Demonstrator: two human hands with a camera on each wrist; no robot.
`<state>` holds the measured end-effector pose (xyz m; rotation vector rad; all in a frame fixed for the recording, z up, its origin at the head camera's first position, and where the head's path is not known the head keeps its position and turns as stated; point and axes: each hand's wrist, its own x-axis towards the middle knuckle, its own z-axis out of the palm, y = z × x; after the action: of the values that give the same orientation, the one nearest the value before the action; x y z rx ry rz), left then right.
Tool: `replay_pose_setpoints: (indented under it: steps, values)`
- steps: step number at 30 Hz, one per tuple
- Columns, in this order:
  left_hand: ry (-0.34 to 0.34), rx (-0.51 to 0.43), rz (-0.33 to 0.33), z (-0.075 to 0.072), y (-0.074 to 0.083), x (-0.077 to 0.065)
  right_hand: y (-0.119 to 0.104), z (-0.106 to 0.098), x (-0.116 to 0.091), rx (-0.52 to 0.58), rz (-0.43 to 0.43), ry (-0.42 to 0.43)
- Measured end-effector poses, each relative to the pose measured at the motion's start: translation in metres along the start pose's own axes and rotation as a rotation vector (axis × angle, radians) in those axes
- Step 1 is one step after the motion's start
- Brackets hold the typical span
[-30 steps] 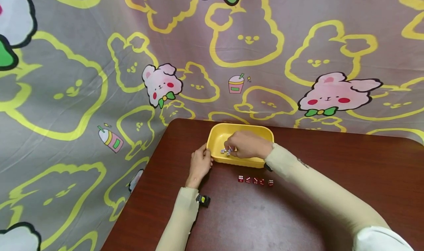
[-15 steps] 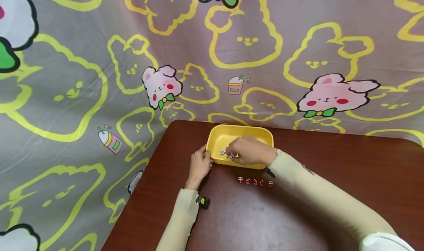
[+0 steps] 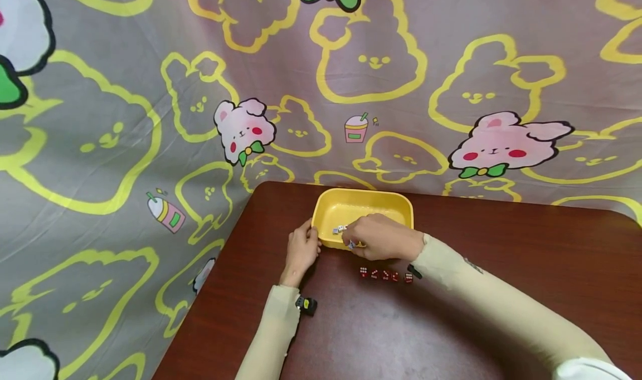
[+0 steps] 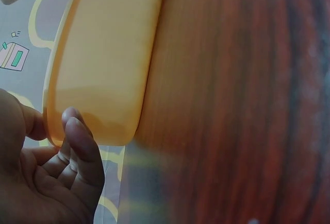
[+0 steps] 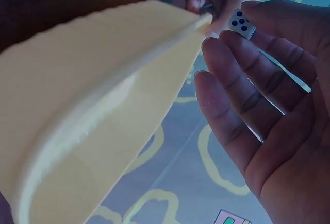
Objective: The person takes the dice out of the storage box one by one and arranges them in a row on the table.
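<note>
My right hand [image 3: 383, 236] is over the front wall of a yellow plastic bin [image 3: 346, 208]. Between thumb and fingertips it pinches a white die [image 5: 241, 22] with blue dots. A few other white dice [image 3: 339, 229] lie in the bin, partly covered by this hand. My left hand [image 3: 301, 251] grips the bin's left end, its thumb and fingers at the rim in the left wrist view. In front of the bin, several red dice [image 3: 385, 275] with white dots form a row on the table.
The dark red-brown wooden table [image 3: 481, 246] carries the bin near its back edge. Behind and to the left hangs a grey cloth [image 3: 291, 62] printed with cartoon figures. Black straps with small devices [image 3: 307, 305] sit at both wrists.
My right hand has taken a white die from inside the bin and moved toward me, up to the front rim. The left hand stays at the bin's left end.
</note>
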<state>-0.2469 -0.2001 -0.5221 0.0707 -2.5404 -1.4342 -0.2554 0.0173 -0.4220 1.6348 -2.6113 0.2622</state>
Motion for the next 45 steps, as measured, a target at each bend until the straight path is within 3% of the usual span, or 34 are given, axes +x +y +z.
replay_pose_setpoints:
  steps: [14, 24, 35, 45]
  values:
    - [0.004, 0.010, -0.003, 0.001, -0.001, 0.001, -0.008, 0.019, -0.012, -0.005, -0.021, -0.060]
    - [-0.006, 0.008, 0.002, 0.000, 0.000, 0.000, -0.013, 0.029, -0.016, -0.042, -0.088, -0.047]
    - [-0.013, -0.007, -0.018, -0.001, 0.001, 0.000, -0.019, 0.040, -0.020, -0.035, -0.076, -0.103]
    - [-0.009, -0.003, -0.015, 0.000, 0.001, 0.000, -0.022, 0.057, -0.023, -0.037, -0.103, -0.082]
